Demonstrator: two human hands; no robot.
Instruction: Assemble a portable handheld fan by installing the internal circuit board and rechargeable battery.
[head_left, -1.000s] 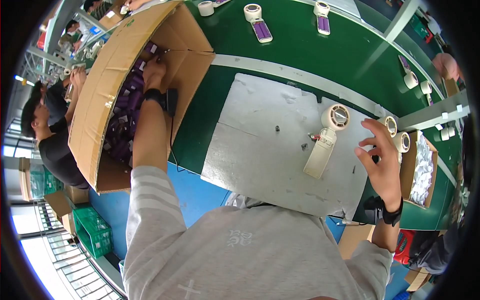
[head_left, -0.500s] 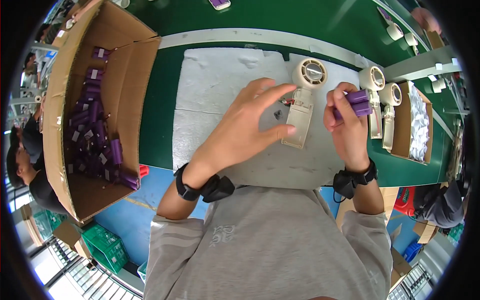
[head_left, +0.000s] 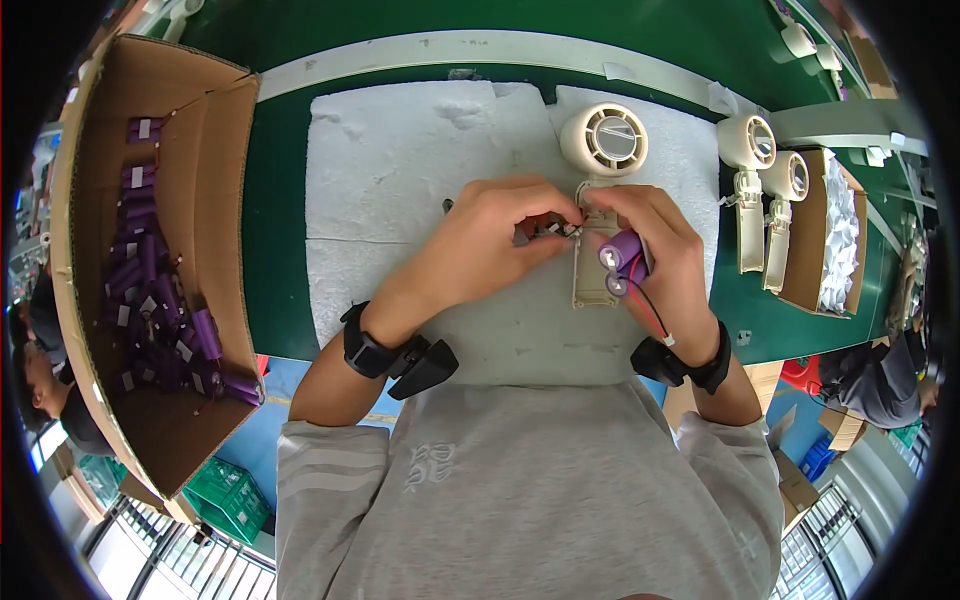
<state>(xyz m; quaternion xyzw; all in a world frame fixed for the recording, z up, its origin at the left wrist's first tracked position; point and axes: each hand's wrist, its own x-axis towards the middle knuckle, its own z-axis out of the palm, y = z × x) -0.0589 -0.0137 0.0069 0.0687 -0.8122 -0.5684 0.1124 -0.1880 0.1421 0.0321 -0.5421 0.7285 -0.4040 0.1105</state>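
In the head view, the left hand [head_left: 485, 238], at the centre of the frame, pinches a small dark part [head_left: 558, 229], too small to make out, beside the handle of a cream fan [head_left: 612, 140]. The right hand [head_left: 672, 262], right of centre, grasps a purple battery pair [head_left: 622, 250] with trailing wires over that handle. The fan lies on a white foam board [head_left: 375, 190], right of a cardboard box [head_left: 222, 180] of purple batteries [head_left: 150, 260] at the frame's left.

Cream fan [head_left: 604, 140], open-handled, flat on white foam [head_left: 400, 150] — purple battery pair [head_left: 622, 250], tilted, close by.
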